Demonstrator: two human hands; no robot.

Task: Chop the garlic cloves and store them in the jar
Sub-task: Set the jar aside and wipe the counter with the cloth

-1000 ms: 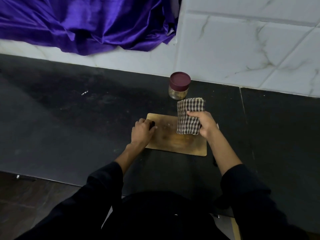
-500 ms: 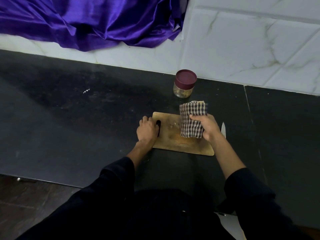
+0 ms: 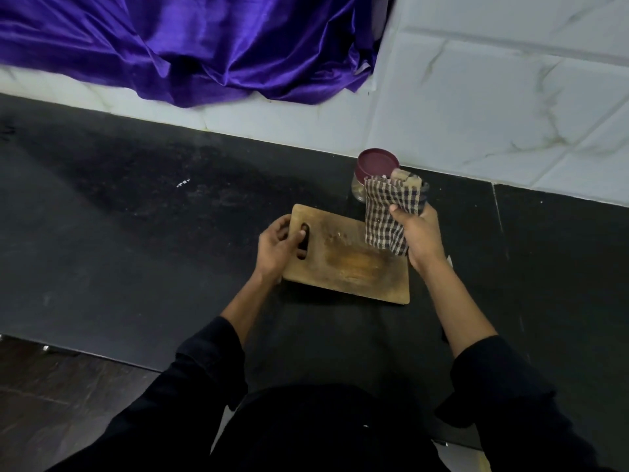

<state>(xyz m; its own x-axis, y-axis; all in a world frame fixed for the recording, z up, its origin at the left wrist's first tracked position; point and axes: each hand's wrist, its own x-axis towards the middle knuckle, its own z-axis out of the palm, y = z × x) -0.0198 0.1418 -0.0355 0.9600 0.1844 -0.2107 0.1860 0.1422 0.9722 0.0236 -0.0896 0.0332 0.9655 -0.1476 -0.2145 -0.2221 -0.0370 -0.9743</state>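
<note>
wooden chopping board (image 3: 350, 260) on black counter (image 3: 136, 233), left end raised. left hand (image 3: 277, 245) gripping that end, thumb through handle slot. right hand (image 3: 420, 233) clutching checked cloth (image 3: 388, 219) over board's far right. maroon-lidded jar (image 3: 376, 172) just beyond, near tiled wall (image 3: 493, 97). purple satin fabric (image 3: 187, 46) far left.

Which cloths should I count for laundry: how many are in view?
2: a checked cloth held in the right hand over the cutting board, and a purple cloth draped against the wall. Others may be out of view.
</note>
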